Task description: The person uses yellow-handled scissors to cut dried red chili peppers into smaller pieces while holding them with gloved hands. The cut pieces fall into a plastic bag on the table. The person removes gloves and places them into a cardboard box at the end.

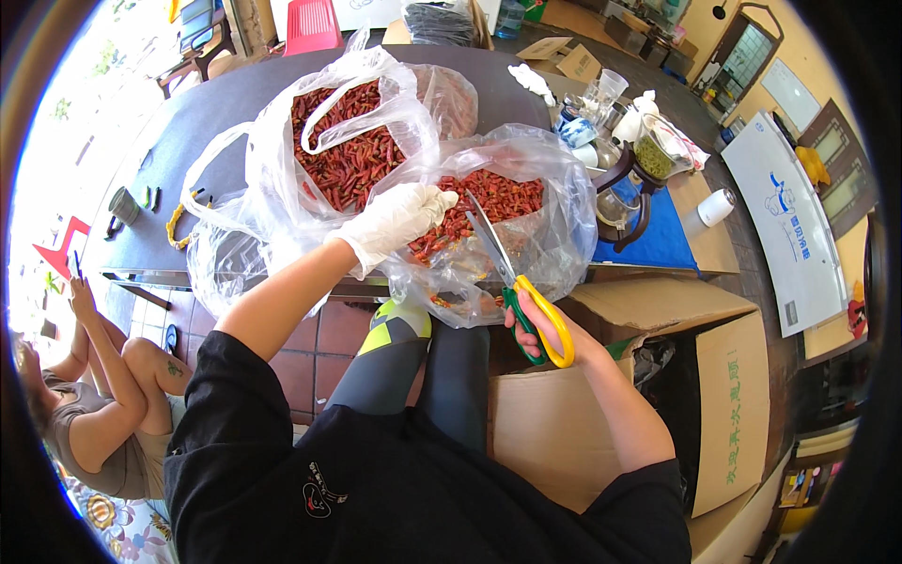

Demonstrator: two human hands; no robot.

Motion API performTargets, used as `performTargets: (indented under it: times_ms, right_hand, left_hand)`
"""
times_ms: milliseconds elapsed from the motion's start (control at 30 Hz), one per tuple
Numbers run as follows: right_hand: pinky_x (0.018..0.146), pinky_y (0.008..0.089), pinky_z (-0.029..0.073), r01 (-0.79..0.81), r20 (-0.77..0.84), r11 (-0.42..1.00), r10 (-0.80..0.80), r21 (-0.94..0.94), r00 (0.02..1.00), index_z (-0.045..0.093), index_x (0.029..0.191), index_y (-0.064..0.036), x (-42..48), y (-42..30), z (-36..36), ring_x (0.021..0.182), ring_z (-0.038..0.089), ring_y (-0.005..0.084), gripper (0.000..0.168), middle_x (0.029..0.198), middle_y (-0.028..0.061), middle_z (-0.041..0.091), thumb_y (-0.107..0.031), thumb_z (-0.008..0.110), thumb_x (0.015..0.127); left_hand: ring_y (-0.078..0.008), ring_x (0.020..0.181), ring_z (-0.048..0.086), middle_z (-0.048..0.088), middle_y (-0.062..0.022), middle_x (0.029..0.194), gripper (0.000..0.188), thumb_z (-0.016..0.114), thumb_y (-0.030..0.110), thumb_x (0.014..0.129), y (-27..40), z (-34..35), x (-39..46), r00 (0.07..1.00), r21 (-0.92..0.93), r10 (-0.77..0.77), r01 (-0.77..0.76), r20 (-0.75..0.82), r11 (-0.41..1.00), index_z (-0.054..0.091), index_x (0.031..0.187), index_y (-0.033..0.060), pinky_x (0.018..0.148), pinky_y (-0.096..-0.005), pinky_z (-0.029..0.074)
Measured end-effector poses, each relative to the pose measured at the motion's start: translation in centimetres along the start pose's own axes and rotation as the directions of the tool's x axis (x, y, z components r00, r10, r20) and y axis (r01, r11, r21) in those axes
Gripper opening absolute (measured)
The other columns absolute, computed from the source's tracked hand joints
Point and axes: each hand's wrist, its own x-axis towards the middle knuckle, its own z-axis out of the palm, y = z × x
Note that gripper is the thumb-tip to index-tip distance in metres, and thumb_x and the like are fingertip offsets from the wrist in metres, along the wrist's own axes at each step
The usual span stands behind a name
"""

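My left hand (396, 220), in a thin white glove, reaches over a clear plastic bag (571, 190) of cut dried red chilies (504, 192). Its fingers are bunched together, and whether a chili is between them is hidden. My right hand (539, 331), bare, grips a pair of scissors (502, 262) by its yellow and green handles. The blades point up and away over the cut chilies, parted slightly near the tips. Behind my left hand, a larger plastic bag (271, 134) lies wide at the mouth, full of whole dried red chilies (352, 155).
Both bags rest on a dark table (211, 106). Right of them stand a glass teapot (616, 204), several cups and a white bottle (717, 207). A cardboard box (729, 416) with flaps out is beside my right arm. A seated person (106, 423) is at left.
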Motion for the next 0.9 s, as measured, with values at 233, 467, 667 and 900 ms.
performTargets:
  times_ms: [233, 467, 667, 900]
  right_hand:
    - [0.047, 0.0229, 0.034, 0.005, 0.034, 1.000, -0.005, 0.002, 0.999, 0.044, 0.089, -0.006, -0.2, -0.4, 0.4, 0.051, 0.037, 0.0085, 0.053, 0.060, -0.0006, 0.038, -0.057, 0.029, 0.093]
    - [0.040, 0.0224, 0.032, 0.021, -0.051, 0.999, -0.019, 0.025, 0.998, 0.041, 0.078, -0.009, 0.1, -0.1, 0.4, 0.044, 0.034, 0.0078, 0.055, 0.056, -0.0023, 0.034, -0.063, 0.033, 0.089]
    - [0.041, 0.0211, 0.031, 0.001, -0.030, 0.999, 0.000, 0.035, 1.000, 0.040, 0.081, -0.010, 0.2, 0.0, -0.2, 0.046, 0.033, 0.0065, 0.049, 0.058, -0.0023, 0.034, -0.058, 0.032, 0.092]
    - [0.045, 0.0234, 0.035, 0.018, 0.001, 0.998, -0.018, -0.053, 1.000, 0.045, 0.087, -0.007, -0.3, -0.6, 0.6, 0.048, 0.039, 0.0089, 0.054, 0.060, -0.0011, 0.038, -0.061, 0.035, 0.090]
  left_hand:
    - [-0.0080, 0.060, 0.043, 0.049, 0.0016, 0.064, 0.030, 0.052, 0.029, 0.093, 0.0, 1.0, -0.3, 0.995, -0.058, 0.099, -0.097, 0.028, 0.994, 0.061, 0.084, 0.0016, 0.055, -0.0248, 0.037]
    - [-0.0087, 0.058, 0.042, 0.046, 0.0023, 0.062, 0.035, 0.046, 0.032, 0.095, 0.8, 0.9, -0.3, 0.995, 0.056, 0.057, -0.062, 0.085, 0.997, 0.058, 0.079, 0.0031, 0.054, -0.0244, 0.036]
    - [-0.0062, 0.056, 0.041, 0.046, 0.0030, 0.063, 0.030, 0.043, 0.026, 0.096, 0.9, 0.3, -0.7, 0.986, -0.207, -0.038, 0.072, 0.163, 0.976, 0.056, 0.081, 0.0045, 0.051, -0.0231, 0.034]
    - [-0.0111, 0.057, 0.044, 0.051, -0.0007, 0.068, 0.026, 0.043, 0.023, 0.095, -0.8, 0.8, 0.0, 0.999, -0.094, 0.018, -0.014, 0.049, 0.995, 0.055, 0.081, 0.0046, 0.053, -0.0268, 0.037]
